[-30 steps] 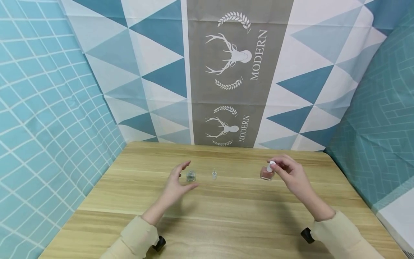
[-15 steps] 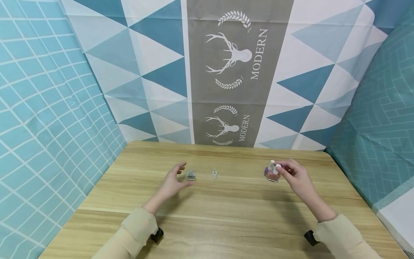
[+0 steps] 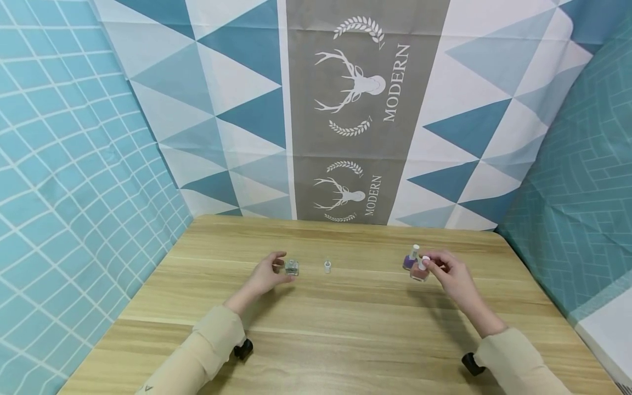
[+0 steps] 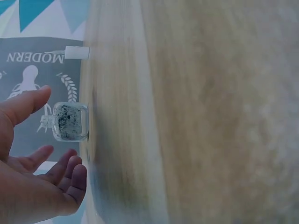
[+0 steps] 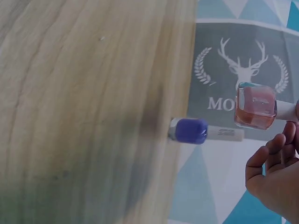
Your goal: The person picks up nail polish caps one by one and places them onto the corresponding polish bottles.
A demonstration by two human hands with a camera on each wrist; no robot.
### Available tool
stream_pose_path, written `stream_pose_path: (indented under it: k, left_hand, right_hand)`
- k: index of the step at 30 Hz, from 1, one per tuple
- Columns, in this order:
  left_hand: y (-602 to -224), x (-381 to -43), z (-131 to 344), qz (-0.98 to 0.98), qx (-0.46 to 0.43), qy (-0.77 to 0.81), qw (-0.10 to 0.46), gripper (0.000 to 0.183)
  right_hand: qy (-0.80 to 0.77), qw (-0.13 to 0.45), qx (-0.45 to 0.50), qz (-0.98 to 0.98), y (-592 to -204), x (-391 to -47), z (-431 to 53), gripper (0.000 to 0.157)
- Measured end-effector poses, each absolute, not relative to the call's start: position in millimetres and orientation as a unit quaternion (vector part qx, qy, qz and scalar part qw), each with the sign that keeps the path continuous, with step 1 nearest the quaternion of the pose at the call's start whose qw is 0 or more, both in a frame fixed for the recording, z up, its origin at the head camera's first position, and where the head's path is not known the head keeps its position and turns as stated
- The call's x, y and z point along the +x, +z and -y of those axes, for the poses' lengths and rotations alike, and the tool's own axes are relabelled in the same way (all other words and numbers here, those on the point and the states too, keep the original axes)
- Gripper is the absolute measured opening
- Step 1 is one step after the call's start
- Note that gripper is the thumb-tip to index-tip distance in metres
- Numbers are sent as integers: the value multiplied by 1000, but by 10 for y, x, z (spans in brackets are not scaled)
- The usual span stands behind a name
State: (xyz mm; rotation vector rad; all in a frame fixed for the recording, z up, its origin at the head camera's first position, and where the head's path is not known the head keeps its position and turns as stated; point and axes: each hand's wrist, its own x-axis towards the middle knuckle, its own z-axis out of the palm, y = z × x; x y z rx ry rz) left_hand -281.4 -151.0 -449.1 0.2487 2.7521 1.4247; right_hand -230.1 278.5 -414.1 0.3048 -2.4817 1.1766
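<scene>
My right hand pinches the white cap of a pink nail polish bottle, which hangs upright above the table. Just behind it a purple nail polish bottle with a white cap stands on the table, partly overlapped in the head view. My left hand reaches around a clear, uncapped nail polish bottle with dark flecks inside. In the left wrist view its thumb and fingers are spread on either side of the glass, apart from it. The white brush cap stands upright to the right of this bottle, brush up.
The wooden table carries these bottles near its back edge. Behind it hangs a patterned cloth with deer prints, and blue-green cloths close off both sides. Each wrist wears a black device.
My right hand has moved right and slightly toward me with the pink bottle, uncovering the purple one behind it. The left hand's fingers have drawn nearer together around the clear bottle.
</scene>
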Motion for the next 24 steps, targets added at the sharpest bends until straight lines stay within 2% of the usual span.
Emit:
stream_pose_path:
  k: [9, 24]
  left_hand:
    - [-4497, -2874, 1506, -868, 49, 490, 62, 72]
    - [-4508, -2936, 1533, -855, 31, 512, 77, 50]
  right_hand:
    - [424, 160, 81, 888, -4315, -2383, -2859, 30]
    - [396, 147, 78, 903, -4536, -2484, -3062, 30]
